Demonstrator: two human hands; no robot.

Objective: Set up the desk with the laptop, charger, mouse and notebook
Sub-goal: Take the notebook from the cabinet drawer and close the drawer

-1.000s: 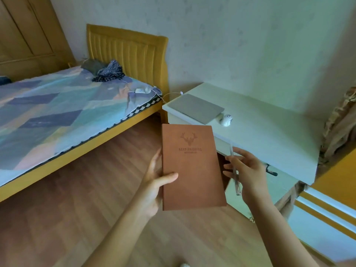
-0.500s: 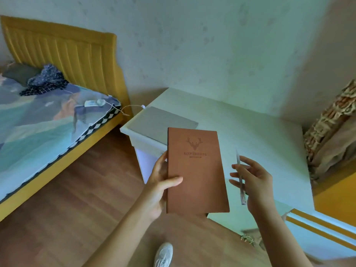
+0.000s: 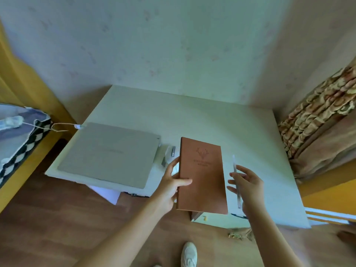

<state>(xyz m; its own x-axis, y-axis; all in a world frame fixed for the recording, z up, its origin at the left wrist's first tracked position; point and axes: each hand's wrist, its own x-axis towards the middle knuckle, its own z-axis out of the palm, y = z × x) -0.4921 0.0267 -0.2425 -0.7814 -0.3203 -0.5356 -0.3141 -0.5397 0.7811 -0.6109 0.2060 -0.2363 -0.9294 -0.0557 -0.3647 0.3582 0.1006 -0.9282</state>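
The notebook [image 3: 202,176], a flat brown leather-look book with a deer head stamped on its cover, now hangs over the near part of the white rectangular surface [image 3: 212,120]; a second ago it was held out over the wooden floor, with the surface still ahead. The person has walked up to the edge, so the notebook looks ready to be set down. The closed grey slab of a laptop [image 3: 109,155] already lies on the surface, left of the notebook, with a white charger cable [image 3: 57,128] running to its far left corner. A small white mouse [image 3: 169,151] sits between the laptop and the notebook.

The left hand [image 3: 171,182] grips the notebook's left edge, thumb curled over the cover, fingers behind. The right hand [image 3: 246,184] is just right of the notebook, apart from it, and pinches a thin clear pen [image 3: 236,180], its other fingers spread. Bare surface lies beyond the notebook and to its right.
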